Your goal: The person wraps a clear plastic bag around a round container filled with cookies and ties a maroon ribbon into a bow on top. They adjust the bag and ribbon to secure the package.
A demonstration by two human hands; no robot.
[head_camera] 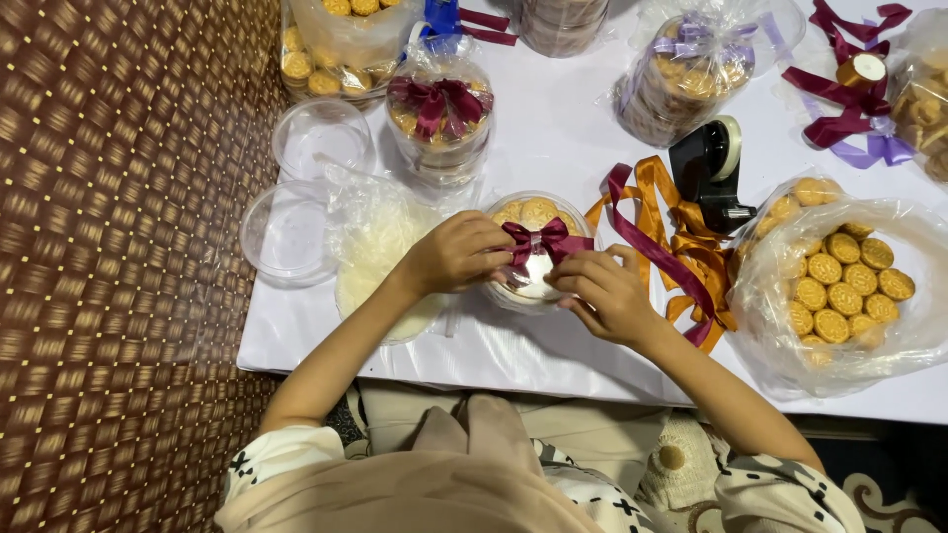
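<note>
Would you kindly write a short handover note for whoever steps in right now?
Left hand and right hand both pinch the maroon bow on the clear cookie tub at the table's near edge.
Done: bow formed on the lid; one maroon-bowed tub stands behind.
Left: bow not yet released; loose ribbons, tape dispenser and open cookie bag lie right.
</note>
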